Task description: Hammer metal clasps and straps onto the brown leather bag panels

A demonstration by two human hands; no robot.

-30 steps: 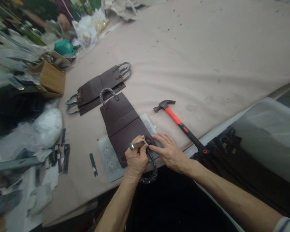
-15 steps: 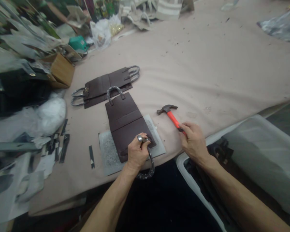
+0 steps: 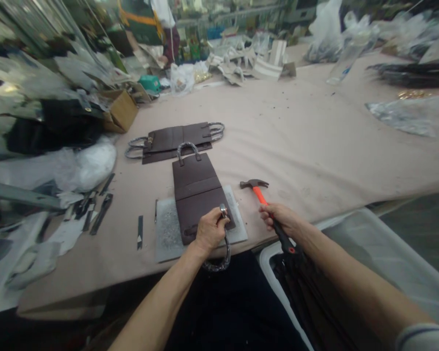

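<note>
A dark brown leather bag panel (image 3: 199, 187) lies partly on a grey slab (image 3: 166, 229). One wrapped handle (image 3: 188, 146) stands at its far end; another wrapped handle (image 3: 225, 256) hangs over the table edge at the near end. My left hand (image 3: 210, 229) is closed around a short metal punch (image 3: 223, 209), held on the panel by the near handle; its tip is hidden. To the right, my right hand (image 3: 280, 218) grips a claw hammer (image 3: 259, 192) by its orange and black handle, its head apart from the punch.
More brown bag panels (image 3: 175, 139) with wrapped handles lie beyond. Dark strips (image 3: 101, 214) are scattered at the left, near a cardboard box (image 3: 122, 112). A white plastic bin (image 3: 354, 234) stands below the table edge at right. A person (image 3: 146, 29) is at the far left.
The view has tilted up, showing more of the far table. My right hand has shifted along the hammer's handle, exposing its black end. My left hand stays on the punch.
</note>
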